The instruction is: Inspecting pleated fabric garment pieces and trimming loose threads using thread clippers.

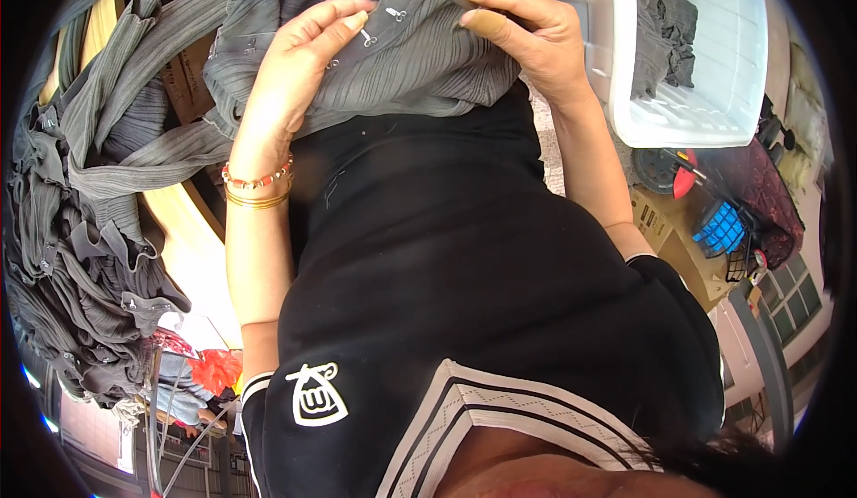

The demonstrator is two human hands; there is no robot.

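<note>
Hands pinching cloth and a dark pointed tool

Left hand (pixel 308 56), at 11 o'clock, grips the edge of a grey pleated garment (pixel 446 65) between thumb and fingers. Right hand (pixel 531 29), at 1 o'clock, closes around a dark pointed tool (pixel 460 0), its tip directed toward the cloth; most of the tool is hidden by the fingers, so its exact kind cannot be told. Between the hands, small silvery fasteners (pixel 395 15) run in a slanting row along the garment's edge. The garment itself spreads at 12 o'clock, bunched beyond the hem of the person's black shirt (pixel 420 230).

A red beaded bracelet (pixel 257 177) and gold bangles (pixel 257 201) circle the left wrist. At 9 o'clock, a heap of dark grey garments (pixel 89 275) hangs in folds, with more silvery fasteners on it. At 2 o'clock stands a white plastic bin (pixel 714 129) with grey pleated cloth (pixel 662 25) inside. Toward 3 o'clock, a cardboard box (pixel 656 221) sits near a blue object (pixel 721 228) behind dark mesh.
</note>
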